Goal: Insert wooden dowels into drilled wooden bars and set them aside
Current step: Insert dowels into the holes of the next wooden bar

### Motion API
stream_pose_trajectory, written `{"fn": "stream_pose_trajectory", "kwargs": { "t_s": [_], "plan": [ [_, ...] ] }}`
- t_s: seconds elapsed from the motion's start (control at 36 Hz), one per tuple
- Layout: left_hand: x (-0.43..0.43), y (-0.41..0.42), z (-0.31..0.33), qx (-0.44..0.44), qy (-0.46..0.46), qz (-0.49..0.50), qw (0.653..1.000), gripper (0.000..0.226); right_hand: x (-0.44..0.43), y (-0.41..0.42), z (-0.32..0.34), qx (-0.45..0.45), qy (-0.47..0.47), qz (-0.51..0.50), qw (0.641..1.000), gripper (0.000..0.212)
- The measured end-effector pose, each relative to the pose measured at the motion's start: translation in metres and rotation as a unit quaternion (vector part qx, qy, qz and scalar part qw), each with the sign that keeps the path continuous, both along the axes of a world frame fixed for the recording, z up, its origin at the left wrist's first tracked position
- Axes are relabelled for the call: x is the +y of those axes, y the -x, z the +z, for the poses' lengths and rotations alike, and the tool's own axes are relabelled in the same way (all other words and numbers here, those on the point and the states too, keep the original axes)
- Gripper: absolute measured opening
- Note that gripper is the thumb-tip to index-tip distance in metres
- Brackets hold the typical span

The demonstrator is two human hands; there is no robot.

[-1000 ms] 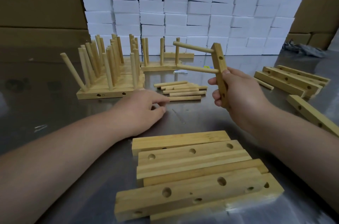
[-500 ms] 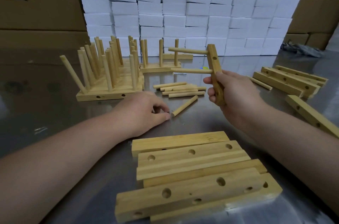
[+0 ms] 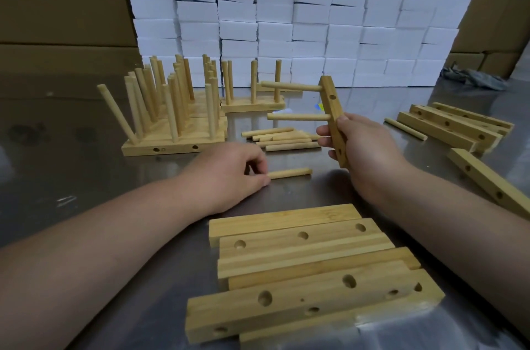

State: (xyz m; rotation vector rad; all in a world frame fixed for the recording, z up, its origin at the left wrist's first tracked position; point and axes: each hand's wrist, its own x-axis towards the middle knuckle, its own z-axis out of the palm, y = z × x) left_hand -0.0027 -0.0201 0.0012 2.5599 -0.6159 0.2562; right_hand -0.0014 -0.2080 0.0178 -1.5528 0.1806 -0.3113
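While the right hand (image 3: 364, 149) grips a pale drilled wooden bar (image 3: 331, 100) upright above the steel table (image 3: 57, 177), the left hand (image 3: 229, 175), palm down at mid-table, pinches a round wooden dowel (image 3: 289, 173) lying there.

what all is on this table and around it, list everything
held bar: one, pale wood, two dowels fitted, in right hand
lone dowel: one, pale wood, table centre
loose dowels: several, pale wood, behind lone dowel
doweled bars: several, pale wood, far left
empty bars: about six, pale wood, near centre
right bars: about five, pale wood, right side
white boxes: many, white, stacked behind
cartons: brown, both sides
cloth: one, grey, far right
table: one, grey metal
left hand: pinches lone dowel's end
right hand: grips held bar
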Motion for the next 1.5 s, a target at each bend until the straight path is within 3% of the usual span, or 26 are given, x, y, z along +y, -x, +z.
{"fn": "stream_pose_trajectory", "kwargs": {
  "t_s": [0.11,0.25,0.42,0.78,1.11,1.31,1.5],
  "plan": [
    [0.000,0.000,0.000,0.026,0.034,0.003,0.999,0.018,0.001,-0.003,0.001,0.009,-0.034,0.003,0.999,0.024],
    [-0.005,0.010,0.006,0.014,0.146,-0.083,0.986,0.032,0.006,0.000,0.001,-0.018,-0.063,0.045,0.997,0.023],
    [-0.010,0.017,0.007,-0.014,0.110,-0.116,0.987,0.026,0.011,0.008,0.001,-0.050,-0.014,0.103,0.993,0.028],
    [-0.007,0.019,0.007,0.012,0.104,-0.113,0.988,0.034,0.014,0.016,0.005,-0.083,0.003,0.109,0.991,0.035],
    [-0.012,0.021,0.010,-0.051,0.180,-0.128,0.974,0.020,0.020,0.025,0.008,-0.124,0.007,0.150,0.981,0.028],
    [-0.015,0.025,0.014,-0.008,0.198,-0.110,0.974,0.026,0.022,0.026,0.006,-0.134,0.038,0.136,0.981,0.041],
    [-0.018,0.021,0.013,0.110,0.260,-0.076,0.956,0.024,0.023,0.026,0.006,-0.128,0.056,0.123,0.983,0.039]
  ]
}}
